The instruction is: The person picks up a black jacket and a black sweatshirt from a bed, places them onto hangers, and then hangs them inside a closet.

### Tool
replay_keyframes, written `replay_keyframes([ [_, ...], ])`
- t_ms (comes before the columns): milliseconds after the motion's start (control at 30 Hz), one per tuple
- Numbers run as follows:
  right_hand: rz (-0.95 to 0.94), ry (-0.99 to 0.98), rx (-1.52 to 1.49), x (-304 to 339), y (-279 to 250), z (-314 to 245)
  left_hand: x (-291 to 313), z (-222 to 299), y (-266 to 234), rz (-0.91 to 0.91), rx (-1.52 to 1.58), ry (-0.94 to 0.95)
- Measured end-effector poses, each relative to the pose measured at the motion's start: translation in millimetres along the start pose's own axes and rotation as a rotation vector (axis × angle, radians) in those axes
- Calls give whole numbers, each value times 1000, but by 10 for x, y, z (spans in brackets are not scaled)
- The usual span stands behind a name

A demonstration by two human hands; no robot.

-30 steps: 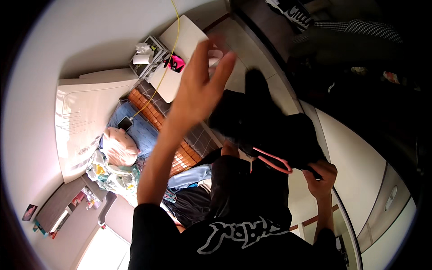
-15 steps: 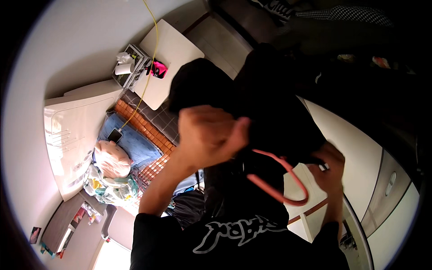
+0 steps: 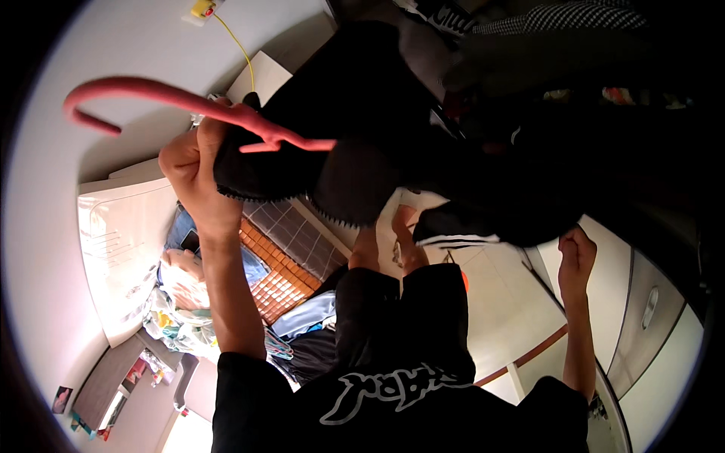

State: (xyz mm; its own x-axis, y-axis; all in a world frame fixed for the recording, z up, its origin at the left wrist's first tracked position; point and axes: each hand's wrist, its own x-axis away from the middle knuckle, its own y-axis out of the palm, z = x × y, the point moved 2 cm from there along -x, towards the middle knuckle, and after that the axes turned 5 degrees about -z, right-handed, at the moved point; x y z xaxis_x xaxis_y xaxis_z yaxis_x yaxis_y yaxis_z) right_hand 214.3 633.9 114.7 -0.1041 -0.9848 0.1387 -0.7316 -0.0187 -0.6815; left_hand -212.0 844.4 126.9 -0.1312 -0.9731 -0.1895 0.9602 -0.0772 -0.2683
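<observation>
A black zip jacket (image 3: 332, 83) is stretched in the air between my two hands. Its zipper teeth show along the lower edges, and white stripes run along the part toward the right. At the left, my left hand (image 3: 198, 162) is closed on the jacket's edge. A red clothes hanger (image 3: 166, 92) passes over this hand; its hook points to the far left, and its other end lies against the jacket. My right hand (image 3: 576, 257) is closed at the jacket's right end, its fingers curled around the dark cloth.
A bed with an orange tile-like mat (image 3: 291, 291), a pale plush toy (image 3: 183, 273) and bunched bedding (image 3: 177, 321) lies to the left. Dark hanging clothes (image 3: 559, 68) fill the upper right. A cabinet door with an oval handle (image 3: 650, 308) stands at the right.
My left hand has moved up and left, bringing the hanger from the middle to the upper left. The jacket has spread out and risen, uncovering my legs. My right hand has shifted slightly right.
</observation>
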Motion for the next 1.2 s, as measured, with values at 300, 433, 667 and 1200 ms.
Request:
replay_keyframes([
  [300,8,-53,-122,-708,589,-64,-309,258,551,-142,76,-75],
  [433,19,459,-193,-654,622,341,-516,301,462,-165,-6,30],
  [667,390,16,101,-177,12,-105,-728,305,-11,38,-280,267],
  [1200,174,-7,405,-349,-51,-816,-461,749,1453,-419,-199,284],
])
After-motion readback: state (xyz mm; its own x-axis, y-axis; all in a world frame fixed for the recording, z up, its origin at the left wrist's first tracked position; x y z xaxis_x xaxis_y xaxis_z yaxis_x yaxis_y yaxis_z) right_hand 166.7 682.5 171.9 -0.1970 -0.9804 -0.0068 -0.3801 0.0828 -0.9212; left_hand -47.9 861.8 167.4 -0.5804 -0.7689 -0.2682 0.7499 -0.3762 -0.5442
